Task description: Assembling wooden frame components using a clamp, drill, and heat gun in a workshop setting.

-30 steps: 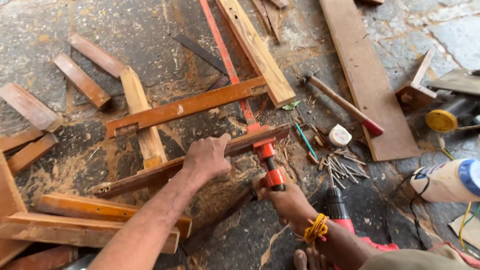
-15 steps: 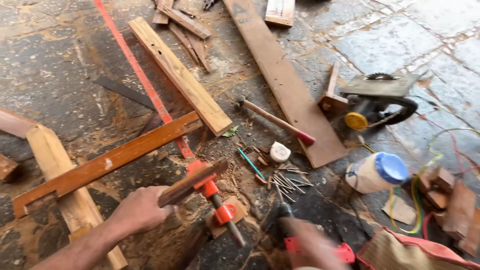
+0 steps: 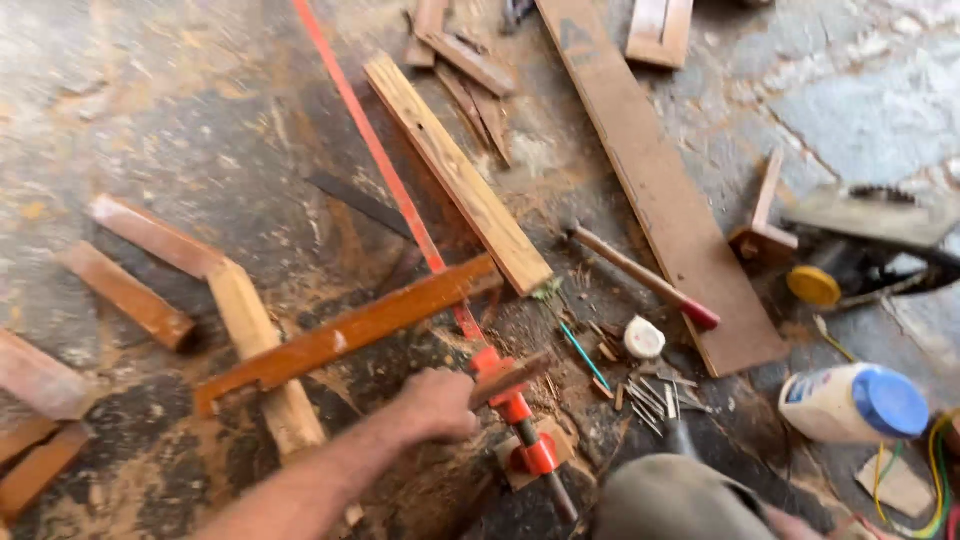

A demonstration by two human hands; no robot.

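Note:
My left hand [image 3: 437,404] is closed around a dark wooden strip [image 3: 512,377] whose end sticks out to the right of the fist. The strip lies across a red bar clamp [image 3: 503,392]. The clamp's long red bar [image 3: 372,150] runs up to the far left, and its red screw and dark handle [image 3: 543,462] point toward me. An orange-brown wooden rail [image 3: 340,335] lies just left of the hand, on top of a pale plank [image 3: 262,352]. Only a sliver of my right hand [image 3: 788,523] shows at the bottom edge behind a grey-green clothed knee [image 3: 680,500]. What it holds is hidden.
On the sawdust-covered floor lie a light plank [image 3: 455,170], a long brown board [image 3: 650,180], a hammer [image 3: 640,275], several loose nails [image 3: 650,395], a white round cap [image 3: 645,338] and a white bottle with a blue lid [image 3: 852,402]. A power saw [image 3: 860,255] sits at right, wood offcuts [image 3: 125,292] at left.
The view has swung left and closer. My left hand stays closed on the strip at the clamp. My right hand and the red tool it held have dropped out of sight behind my knee.

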